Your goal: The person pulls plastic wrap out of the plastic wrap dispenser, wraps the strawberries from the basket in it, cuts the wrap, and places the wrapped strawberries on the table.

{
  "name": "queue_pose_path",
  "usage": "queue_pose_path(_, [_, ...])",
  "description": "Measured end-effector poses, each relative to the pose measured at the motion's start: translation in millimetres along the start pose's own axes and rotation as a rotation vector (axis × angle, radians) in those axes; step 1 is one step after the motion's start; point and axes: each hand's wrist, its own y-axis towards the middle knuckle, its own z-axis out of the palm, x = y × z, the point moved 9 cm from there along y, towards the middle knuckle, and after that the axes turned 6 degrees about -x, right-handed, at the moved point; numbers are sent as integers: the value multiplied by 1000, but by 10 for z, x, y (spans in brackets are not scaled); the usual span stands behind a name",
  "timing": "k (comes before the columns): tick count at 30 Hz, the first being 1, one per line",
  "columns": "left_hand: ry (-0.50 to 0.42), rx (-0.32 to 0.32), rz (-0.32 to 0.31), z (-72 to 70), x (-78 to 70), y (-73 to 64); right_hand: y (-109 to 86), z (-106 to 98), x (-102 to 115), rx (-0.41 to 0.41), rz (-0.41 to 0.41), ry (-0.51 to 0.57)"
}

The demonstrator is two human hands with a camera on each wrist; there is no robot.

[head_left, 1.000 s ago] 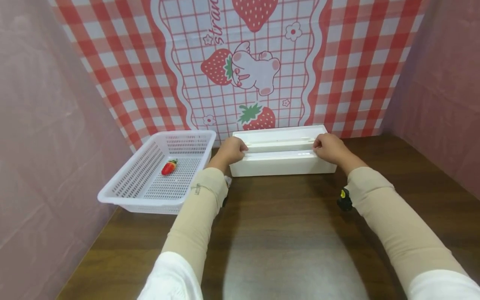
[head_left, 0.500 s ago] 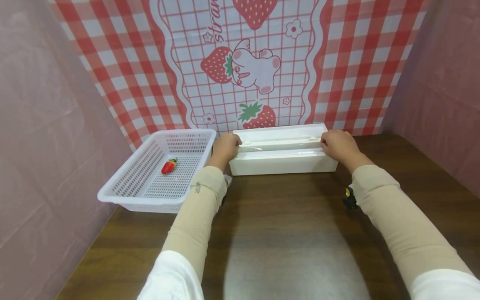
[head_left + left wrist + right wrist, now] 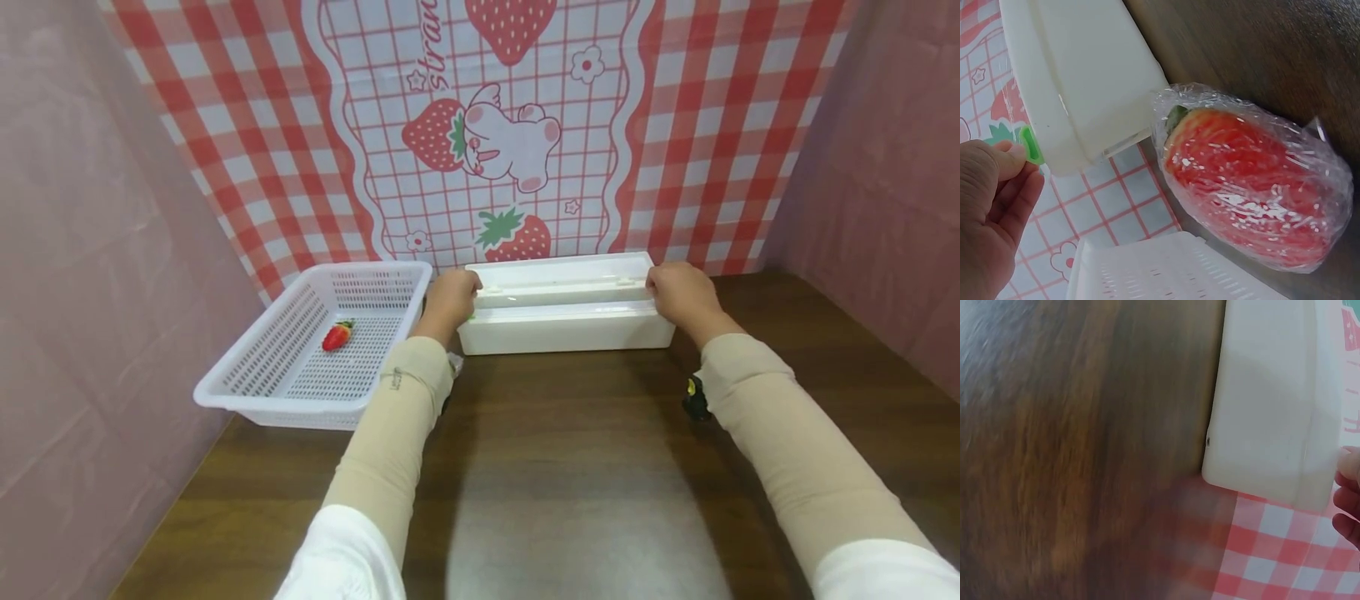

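Note:
A long white cling film dispenser (image 3: 566, 335) sits at the back of the table with its lid raised. Clear cling film (image 3: 513, 297) stretches over its opening, faintly glossy. At the left end, my left hand (image 3: 450, 298) pinches the film's edge, fingertips right at a small green tab (image 3: 1032, 145). My right hand (image 3: 682, 293) pinches at the opposite end; in the right wrist view only its fingertips (image 3: 1349, 467) show, beside the box corner. A red strawberry wrapped in film (image 3: 1254, 187) lies beside the dispenser, mostly hidden behind my left forearm in the head view.
A white plastic basket (image 3: 281, 406) stands at the left with one unwrapped strawberry (image 3: 337, 336) in it. Behind the dispenser hangs a red-and-white checked strawberry cloth (image 3: 517, 150). Brown wooden tabletop (image 3: 570, 467) stretches in front of the dispenser.
My hands have spread apart, the right one moving right and the left one slightly left, to the dispenser's two ends. The film between them has widened. The basket and its strawberry stay put.

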Motion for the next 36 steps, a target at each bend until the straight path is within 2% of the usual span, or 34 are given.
queue_pose_path(8, [-1,-55,2,-101,-40,29,47,-61,-65,-55,77,37])
queue_pose_path(19, [-39,-92,-6,-165,9,84,92,-156,-47,-82,77,25])
queue_pose_path(26, [-53,-103,-4,-237,-7,75,93,-224,-52,-114,66,26])
queue_pose_path(36, [-45,-127,-25,-341,-19,62,108,-300,-35,-120,55,19])
